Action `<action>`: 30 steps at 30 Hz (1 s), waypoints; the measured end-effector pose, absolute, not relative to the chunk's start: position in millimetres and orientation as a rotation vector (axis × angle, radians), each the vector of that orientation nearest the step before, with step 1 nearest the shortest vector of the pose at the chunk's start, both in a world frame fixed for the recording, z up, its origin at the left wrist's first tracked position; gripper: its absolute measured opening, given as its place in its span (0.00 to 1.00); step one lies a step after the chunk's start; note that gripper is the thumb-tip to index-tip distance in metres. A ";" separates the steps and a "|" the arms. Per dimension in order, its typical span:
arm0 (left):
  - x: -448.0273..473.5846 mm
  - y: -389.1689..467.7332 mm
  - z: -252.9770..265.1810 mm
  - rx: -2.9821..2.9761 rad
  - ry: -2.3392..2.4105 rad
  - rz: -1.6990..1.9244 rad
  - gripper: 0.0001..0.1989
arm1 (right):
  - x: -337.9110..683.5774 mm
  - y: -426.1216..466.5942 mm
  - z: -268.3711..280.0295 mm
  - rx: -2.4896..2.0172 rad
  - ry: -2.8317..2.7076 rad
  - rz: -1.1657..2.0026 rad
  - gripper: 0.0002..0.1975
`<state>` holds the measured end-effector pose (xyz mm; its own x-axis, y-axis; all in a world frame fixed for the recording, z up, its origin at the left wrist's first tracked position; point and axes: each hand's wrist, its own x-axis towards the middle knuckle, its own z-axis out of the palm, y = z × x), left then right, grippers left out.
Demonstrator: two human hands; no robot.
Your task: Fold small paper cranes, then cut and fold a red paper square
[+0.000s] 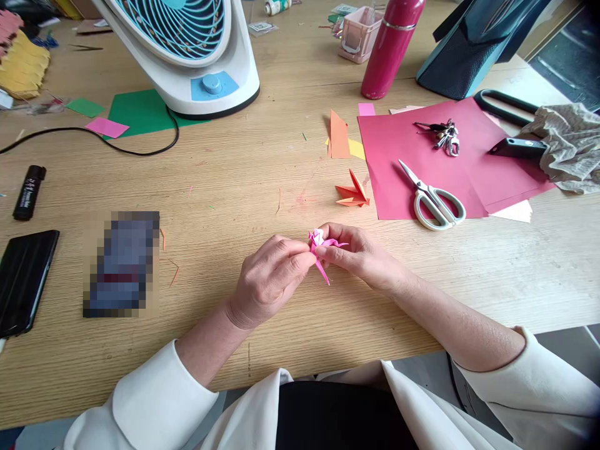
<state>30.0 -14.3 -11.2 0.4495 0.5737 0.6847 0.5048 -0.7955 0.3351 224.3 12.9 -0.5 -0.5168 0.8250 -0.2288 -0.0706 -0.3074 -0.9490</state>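
A small pink and white folded paper piece [320,265] is held between both hands over the front middle of the table. My left hand [276,272] pinches it from the left with thumb and forefinger. From the right, my right hand [359,253] grips it with fingertips closed. Narrow pink points stick out below and to the right of the fingers; the fingertips hide part of its middle. Just beyond my right hand lies an orange folded paper piece [354,192] with several pointed flaps.
White-handled scissors [434,200] and keys [447,136] lie on red paper [389,169] at right. A fan [210,69], a pink bottle [389,53] and a small pink basket [359,37] stand behind. Left are a glue stick [29,192] and a black phone [25,275]. Orange paper [338,136] lies beyond.
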 end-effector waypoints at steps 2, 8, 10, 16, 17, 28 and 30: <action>30.3 -14.3 -11.1 2.624 0.991 1.276 0.13 | 224.1 12.4 -0.4 -1.023 -1.301 1.872 0.18; 30.8 -16.2 -8.9 2.719 0.963 1.277 0.15 | 223.0 11.6 1.3 -1.021 -1.269 1.875 0.17; 30.8 -16.8 -8.1 2.731 0.959 1.281 0.15 | 223.3 11.6 2.0 -1.014 -1.287 1.877 0.16; 30.4 -16.7 -7.2 2.752 0.943 1.250 0.12 | 224.1 11.9 2.0 -0.999 -1.261 1.891 0.18; 30.5 -16.4 -7.7 2.735 0.948 1.257 0.12 | 223.9 12.0 1.6 -0.999 -1.258 1.886 0.18; 40.5 -18.9 -9.0 2.304 1.175 1.239 0.05 | 224.0 13.3 -2.7 -0.978 -1.314 1.858 0.19; 43.0 -20.0 -8.6 2.166 1.219 1.222 0.05 | 223.7 13.2 -2.7 -0.978 -1.329 1.848 0.19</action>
<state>43.0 -20.0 -8.6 0.2496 0.8253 0.5065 0.5043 -0.5573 0.6596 223.7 13.2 -2.7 -0.5085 0.8385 -0.1958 -0.0813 -0.2732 -0.9585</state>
